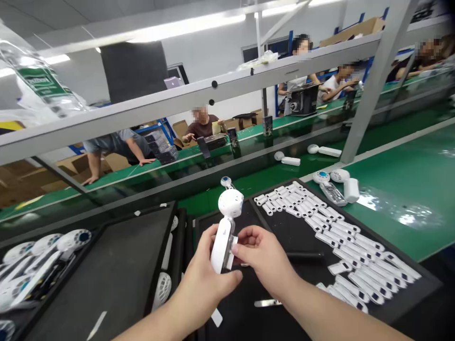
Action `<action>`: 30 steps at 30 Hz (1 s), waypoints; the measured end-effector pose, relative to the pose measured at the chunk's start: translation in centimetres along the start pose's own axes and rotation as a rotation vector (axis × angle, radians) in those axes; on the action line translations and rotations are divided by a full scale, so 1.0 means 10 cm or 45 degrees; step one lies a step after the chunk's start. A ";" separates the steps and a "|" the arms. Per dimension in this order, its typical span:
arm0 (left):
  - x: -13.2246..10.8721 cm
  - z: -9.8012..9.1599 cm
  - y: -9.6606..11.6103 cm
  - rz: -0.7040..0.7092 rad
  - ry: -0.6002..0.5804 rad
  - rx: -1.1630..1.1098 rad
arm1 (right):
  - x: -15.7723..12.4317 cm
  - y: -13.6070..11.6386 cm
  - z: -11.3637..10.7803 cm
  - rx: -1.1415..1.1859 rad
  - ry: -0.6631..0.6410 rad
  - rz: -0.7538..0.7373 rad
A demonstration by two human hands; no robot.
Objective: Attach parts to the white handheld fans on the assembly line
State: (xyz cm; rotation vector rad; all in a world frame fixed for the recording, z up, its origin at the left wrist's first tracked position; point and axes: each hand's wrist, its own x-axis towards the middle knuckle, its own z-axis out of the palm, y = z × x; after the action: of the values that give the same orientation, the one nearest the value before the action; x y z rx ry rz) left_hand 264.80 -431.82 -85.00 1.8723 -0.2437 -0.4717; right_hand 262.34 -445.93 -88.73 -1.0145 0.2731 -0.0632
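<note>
My left hand (203, 279) is wrapped round the handle of a white handheld fan (221, 244), whose round head points up and away from me. The fan's right side is open and shows clear or metallic inner parts. Against that side, the closed fingertips of my right hand (266, 253) pinch a small white piece (234, 242); its exact shape is partly hidden. Below the hands, metal tweezers (267, 303) and a white strip (216, 317) lie on the black work surface. To the right, a black tray (284, 232) bears rows of white handle covers (332, 237) with dark windows.
More fans (73, 241) fill a black tray at the left. Loose fan parts (332, 192) lie on the green bench (408, 189). A grey metal frame (377, 85) crosses ahead, with a plastic bottle (42, 80) on it. Several co-workers are at the far line.
</note>
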 end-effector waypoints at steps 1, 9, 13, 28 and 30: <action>0.00 0.01 -0.01 -0.012 -0.006 0.032 | 0.01 0.02 0.01 0.000 0.006 -0.005; 0.09 -0.07 -0.19 0.044 0.055 -0.098 | 0.12 0.27 -0.14 -0.361 -0.105 -0.251; 0.15 -0.13 -0.20 -0.084 0.049 -0.427 | 0.20 0.35 -0.64 -1.692 -0.181 -0.546; 0.08 -0.20 -0.03 0.012 0.018 -0.869 | -0.26 0.03 -0.68 -1.297 -0.080 -1.201; 0.03 -0.15 0.00 0.020 0.004 -0.842 | -0.28 0.09 -0.50 -1.271 -0.192 -1.278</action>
State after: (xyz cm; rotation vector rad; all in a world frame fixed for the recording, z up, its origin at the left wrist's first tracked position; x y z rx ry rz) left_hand 265.71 -430.67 -84.61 1.2237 -0.0816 -0.4682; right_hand 258.33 -449.07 -91.46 -2.0595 -0.4256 -0.8187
